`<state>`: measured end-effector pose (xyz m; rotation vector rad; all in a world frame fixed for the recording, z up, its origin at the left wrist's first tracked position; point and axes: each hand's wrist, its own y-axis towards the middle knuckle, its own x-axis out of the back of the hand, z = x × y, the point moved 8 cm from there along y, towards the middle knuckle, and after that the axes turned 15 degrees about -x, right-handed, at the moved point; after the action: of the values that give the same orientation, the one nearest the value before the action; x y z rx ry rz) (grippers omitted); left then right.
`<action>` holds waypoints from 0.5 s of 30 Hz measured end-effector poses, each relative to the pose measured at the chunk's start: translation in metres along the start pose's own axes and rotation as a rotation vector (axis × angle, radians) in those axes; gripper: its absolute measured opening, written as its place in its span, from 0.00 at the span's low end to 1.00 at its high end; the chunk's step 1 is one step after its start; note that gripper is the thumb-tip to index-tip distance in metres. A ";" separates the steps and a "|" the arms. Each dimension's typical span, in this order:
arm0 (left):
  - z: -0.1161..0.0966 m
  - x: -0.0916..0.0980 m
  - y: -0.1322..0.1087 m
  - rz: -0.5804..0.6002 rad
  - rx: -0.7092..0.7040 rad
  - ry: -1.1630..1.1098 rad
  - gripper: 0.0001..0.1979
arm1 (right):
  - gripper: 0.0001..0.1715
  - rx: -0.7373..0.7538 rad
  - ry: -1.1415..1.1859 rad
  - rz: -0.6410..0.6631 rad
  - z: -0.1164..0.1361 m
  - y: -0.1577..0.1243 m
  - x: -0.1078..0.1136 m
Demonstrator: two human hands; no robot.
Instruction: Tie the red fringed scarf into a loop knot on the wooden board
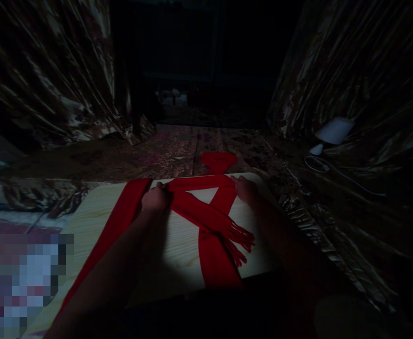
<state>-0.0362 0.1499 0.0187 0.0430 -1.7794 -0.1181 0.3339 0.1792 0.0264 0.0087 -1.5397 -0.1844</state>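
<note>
Red Scarf: Holding the Span at the Table's Far Edge

From where I stand, the red scarf (199, 209) lies across the wooden table (181, 249), with a loop (219, 164) beyond its far edge. The left hand (155, 198) is curled closed on the scarf; the right hand (246, 189) pinches it farther right, fingers closed. To do this well, keep both grips level, tension the span evenly and lay the crossing strips flat (the fringe (240, 233) could easily snag).

Count: hands, two; table, one; lamp (335, 131), one, far right; curtains, two, the left curtain (86, 70) and the right curtain (314, 61). Scarves: at least one; the overlaps prevent an exact figure.
</note>
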 end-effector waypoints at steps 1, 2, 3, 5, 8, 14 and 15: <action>-0.005 0.007 -0.004 -0.061 -0.008 0.012 0.26 | 0.29 -0.005 0.012 -0.028 0.002 -0.003 0.006; -0.013 0.016 -0.010 -0.139 -0.041 0.024 0.27 | 0.29 -0.004 0.032 -0.064 0.006 -0.007 0.014; -0.024 0.024 -0.017 -0.217 -0.102 0.021 0.26 | 0.27 0.005 0.064 -0.100 0.010 -0.013 0.021; -0.051 0.033 -0.036 -0.298 -0.288 -0.083 0.20 | 0.21 0.047 0.183 -0.134 0.022 -0.029 0.033; -0.092 0.019 -0.066 -0.175 -0.601 -0.422 0.13 | 0.12 0.182 0.479 -0.006 0.047 -0.064 0.035; -0.118 -0.019 -0.099 0.052 -0.803 -0.801 0.17 | 0.11 0.394 0.873 0.416 0.098 -0.139 0.012; -0.116 -0.022 -0.099 0.043 -0.801 -0.812 0.16 | 0.10 0.385 0.850 0.438 0.103 -0.145 0.008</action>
<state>0.0786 0.0472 0.0108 -0.7065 -2.3983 -0.9105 0.2157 0.0466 0.0206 0.0472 -0.6789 0.4248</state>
